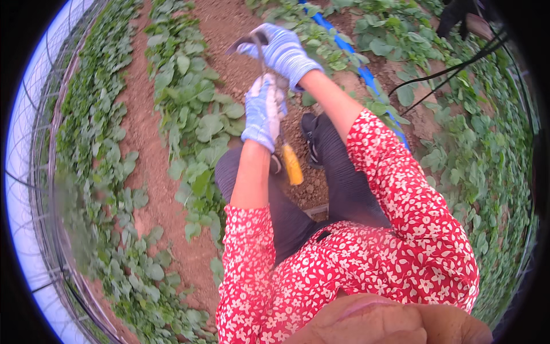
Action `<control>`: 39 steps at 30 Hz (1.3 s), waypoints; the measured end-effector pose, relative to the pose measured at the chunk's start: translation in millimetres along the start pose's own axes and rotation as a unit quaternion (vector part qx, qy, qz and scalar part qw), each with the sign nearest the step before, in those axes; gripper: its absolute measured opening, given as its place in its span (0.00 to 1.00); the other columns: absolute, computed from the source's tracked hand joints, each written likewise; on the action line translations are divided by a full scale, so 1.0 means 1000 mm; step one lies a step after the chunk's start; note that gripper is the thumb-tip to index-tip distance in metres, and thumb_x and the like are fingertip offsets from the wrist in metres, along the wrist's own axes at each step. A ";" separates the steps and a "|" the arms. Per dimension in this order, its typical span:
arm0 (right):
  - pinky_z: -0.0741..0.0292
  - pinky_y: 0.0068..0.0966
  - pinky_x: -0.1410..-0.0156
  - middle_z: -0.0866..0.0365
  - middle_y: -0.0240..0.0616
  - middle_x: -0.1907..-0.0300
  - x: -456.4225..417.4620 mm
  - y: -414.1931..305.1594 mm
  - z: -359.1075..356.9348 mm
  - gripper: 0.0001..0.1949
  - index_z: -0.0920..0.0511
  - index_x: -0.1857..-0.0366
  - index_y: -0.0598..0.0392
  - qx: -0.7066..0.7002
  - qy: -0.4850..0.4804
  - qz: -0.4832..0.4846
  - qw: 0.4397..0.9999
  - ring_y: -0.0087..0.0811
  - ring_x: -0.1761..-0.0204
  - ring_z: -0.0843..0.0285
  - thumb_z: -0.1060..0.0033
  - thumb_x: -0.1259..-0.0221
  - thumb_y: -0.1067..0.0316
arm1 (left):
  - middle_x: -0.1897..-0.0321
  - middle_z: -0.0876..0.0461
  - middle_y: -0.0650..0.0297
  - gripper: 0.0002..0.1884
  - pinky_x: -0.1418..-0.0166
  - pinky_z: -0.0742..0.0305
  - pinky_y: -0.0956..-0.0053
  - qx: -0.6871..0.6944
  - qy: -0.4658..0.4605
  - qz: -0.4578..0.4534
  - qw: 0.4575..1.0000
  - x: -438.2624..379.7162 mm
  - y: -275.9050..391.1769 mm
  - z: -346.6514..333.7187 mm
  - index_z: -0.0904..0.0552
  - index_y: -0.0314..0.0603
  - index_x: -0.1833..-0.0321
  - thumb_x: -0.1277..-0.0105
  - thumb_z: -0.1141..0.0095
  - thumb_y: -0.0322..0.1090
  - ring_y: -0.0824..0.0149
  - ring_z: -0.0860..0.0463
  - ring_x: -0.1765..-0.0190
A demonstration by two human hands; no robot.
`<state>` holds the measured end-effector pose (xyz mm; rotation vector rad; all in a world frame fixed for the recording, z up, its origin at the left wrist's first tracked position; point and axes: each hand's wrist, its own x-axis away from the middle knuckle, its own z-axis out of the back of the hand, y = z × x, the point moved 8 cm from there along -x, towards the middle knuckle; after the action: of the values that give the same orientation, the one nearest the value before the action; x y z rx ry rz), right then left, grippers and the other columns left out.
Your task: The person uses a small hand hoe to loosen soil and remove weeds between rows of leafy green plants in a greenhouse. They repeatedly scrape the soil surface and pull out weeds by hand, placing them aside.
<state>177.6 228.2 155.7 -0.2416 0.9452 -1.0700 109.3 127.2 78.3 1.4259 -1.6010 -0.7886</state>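
Both my hands wear blue-and-white knit work gloves and are on a hand hoe with a yellow handle [292, 165]. My left hand [263, 105] is closed around the hoe's metal shaft, and the handle hangs below it towards my knees. At the far end, my right hand [280, 50] curls over the dark metal blade [236, 44]; its fingertips are partly hidden there. A thin curved neck [259, 50] of the hoe passes in front of the right glove. The tool is held above the soil, between my hands and forward of my knees.
Leafy green crop rows [189, 99] run on both sides, with bare soil furrows [150, 172] between them. A blue hose [339, 41] lies along the right row. Black cables [447, 71] cross at the upper right. My shoe [311, 137] stands on the soil.
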 end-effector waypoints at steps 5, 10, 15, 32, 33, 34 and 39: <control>0.24 0.32 0.57 0.18 0.45 0.68 -0.014 -0.004 0.007 0.23 0.21 0.65 0.55 -0.003 -0.074 -0.069 0.995 0.41 0.63 0.18 0.30 0.55 0.45 | 0.88 0.42 0.76 0.14 0.86 0.52 0.84 -0.004 0.005 0.012 1.000 -0.011 0.006 -0.001 0.28 0.41 0.63 0.28 0.56 0.45 0.82 0.47 0.88; 0.24 0.32 0.59 0.18 0.44 0.69 -0.008 0.004 0.009 0.22 0.21 0.66 0.55 0.008 -0.081 -0.070 0.994 0.42 0.66 0.19 0.31 0.54 0.47 | 0.87 0.40 0.75 0.15 0.86 0.50 0.83 -0.028 -0.005 0.018 0.999 -0.011 0.002 0.000 0.26 0.41 0.64 0.27 0.59 0.44 0.80 0.46 0.87; 0.24 0.35 0.56 0.17 0.48 0.68 -0.003 0.010 0.009 0.21 0.20 0.64 0.57 -0.032 -0.090 -0.080 0.992 0.46 0.62 0.19 0.33 0.53 0.49 | 0.87 0.39 0.74 0.15 0.87 0.49 0.83 -0.026 -0.002 0.035 0.999 -0.008 -0.001 -0.001 0.26 0.41 0.65 0.27 0.60 0.43 0.80 0.44 0.88; 0.21 0.21 0.66 0.18 0.33 0.71 0.009 0.029 0.003 0.16 0.25 0.48 0.58 -0.080 -0.179 -0.057 0.979 0.20 0.73 0.20 0.47 0.37 0.63 | 0.87 0.39 0.76 0.16 0.86 0.49 0.84 -0.035 -0.036 0.034 0.998 -0.004 -0.003 0.003 0.25 0.37 0.66 0.27 0.58 0.42 0.82 0.45 0.88; 0.20 0.21 0.65 0.18 0.35 0.70 0.011 0.018 0.006 0.16 0.25 0.48 0.59 -0.069 -0.194 -0.040 0.978 0.21 0.73 0.20 0.48 0.36 0.65 | 0.87 0.39 0.76 0.16 0.86 0.49 0.85 -0.034 -0.032 0.037 0.998 -0.001 -0.002 0.005 0.24 0.37 0.66 0.27 0.58 0.42 0.82 0.44 0.88; 0.20 0.21 0.65 0.18 0.36 0.69 0.013 0.019 0.004 0.16 0.25 0.48 0.60 -0.094 -0.194 -0.049 0.975 0.21 0.72 0.20 0.49 0.36 0.66 | 0.87 0.39 0.76 0.16 0.86 0.49 0.85 -0.034 -0.028 0.041 0.998 0.000 -0.001 0.007 0.24 0.37 0.66 0.27 0.58 0.41 0.82 0.44 0.88; 0.19 0.22 0.63 0.17 0.39 0.64 0.017 0.040 0.004 0.15 0.26 0.45 0.60 -0.111 -0.198 -0.084 0.970 0.23 0.70 0.19 0.55 0.35 0.72 | 0.87 0.39 0.76 0.15 0.86 0.49 0.85 -0.017 -0.039 0.014 0.999 0.001 0.000 0.012 0.24 0.37 0.65 0.27 0.57 0.41 0.82 0.45 0.88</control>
<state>208.8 233.2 125.2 -0.7051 0.6883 -1.0184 98.7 125.1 73.2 1.3604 -1.6545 -0.8606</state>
